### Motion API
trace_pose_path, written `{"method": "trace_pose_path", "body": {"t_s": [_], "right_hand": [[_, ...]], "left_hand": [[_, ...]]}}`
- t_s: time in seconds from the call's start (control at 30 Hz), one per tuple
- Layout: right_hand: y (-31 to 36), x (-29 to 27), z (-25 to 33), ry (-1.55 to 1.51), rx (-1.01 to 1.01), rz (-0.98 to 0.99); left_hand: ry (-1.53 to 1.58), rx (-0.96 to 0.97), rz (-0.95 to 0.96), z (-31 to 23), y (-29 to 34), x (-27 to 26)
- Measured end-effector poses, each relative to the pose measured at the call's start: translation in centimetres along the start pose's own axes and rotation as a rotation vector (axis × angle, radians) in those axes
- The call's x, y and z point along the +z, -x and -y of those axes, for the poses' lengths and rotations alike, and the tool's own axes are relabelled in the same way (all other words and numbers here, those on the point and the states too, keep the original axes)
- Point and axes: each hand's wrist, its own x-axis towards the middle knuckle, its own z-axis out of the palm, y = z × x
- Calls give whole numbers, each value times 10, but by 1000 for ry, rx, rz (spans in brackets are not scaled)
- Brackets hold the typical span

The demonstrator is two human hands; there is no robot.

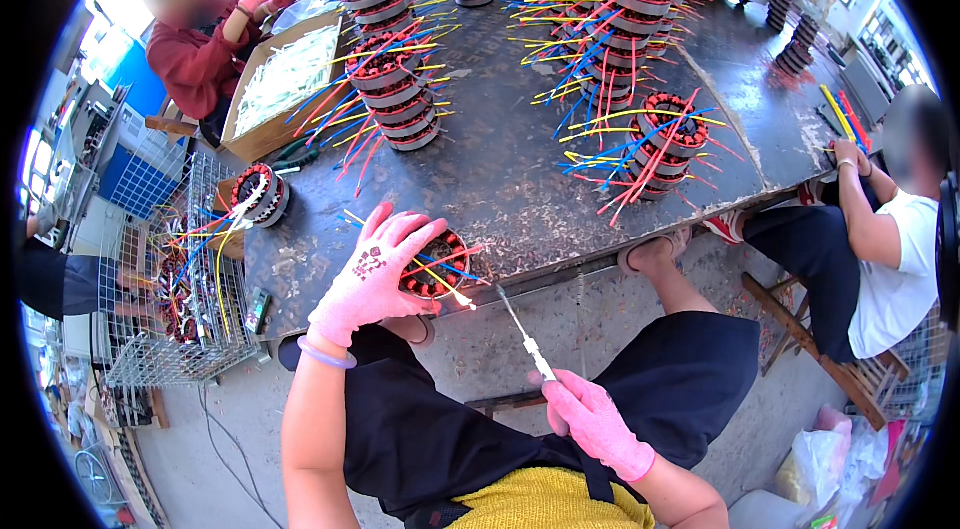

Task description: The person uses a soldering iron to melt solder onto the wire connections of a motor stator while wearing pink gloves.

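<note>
My left hand (pixel 372 279), in a pink glove, is spread over a small motor stator (pixel 447 247) at the table's front edge, thumb and fingers gripping its rim. Red, blue and yellow wires stick out of the stator toward me, and a bright glint shows at the end of a yellow one. In my pink-gloved right hand (pixel 592 419) is a slim tool (pixel 535 354) with a white handle and a long thin metal shaft; its exact kind is unclear. The fingers are closed round the handle. The shaft's tip points up to the table edge, just right of the wires, apart from them.
Stacked wired stators (pixel 385 79) stand farther back, with another stack (pixel 668 144) at right. A single stator (pixel 260 196) sits at left, beside a wire basket (pixel 180 329). A cardboard box (pixel 255 94) holds white strips. Co-workers sit at far left (pixel 195 59) and right (pixel 890 239).
</note>
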Motion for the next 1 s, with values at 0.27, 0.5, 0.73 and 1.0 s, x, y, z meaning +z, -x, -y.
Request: {"method": "trace_pose_path", "body": {"t_s": [0.27,0.5,0.73,1.0], "right_hand": [[4,1,-4,-28,-3,16],[5,5,-2,-25,-2,-2],[6,4,0,-21,7,-9],[4,2,-7,5,-14,-4]], "left_hand": [[-13,-21,-39,-4,-1,-3],[16,-33,-57,-2,0,1],[8,-34,-70,-2,1,2],[12,-73,-56,-6,1,2]]}}
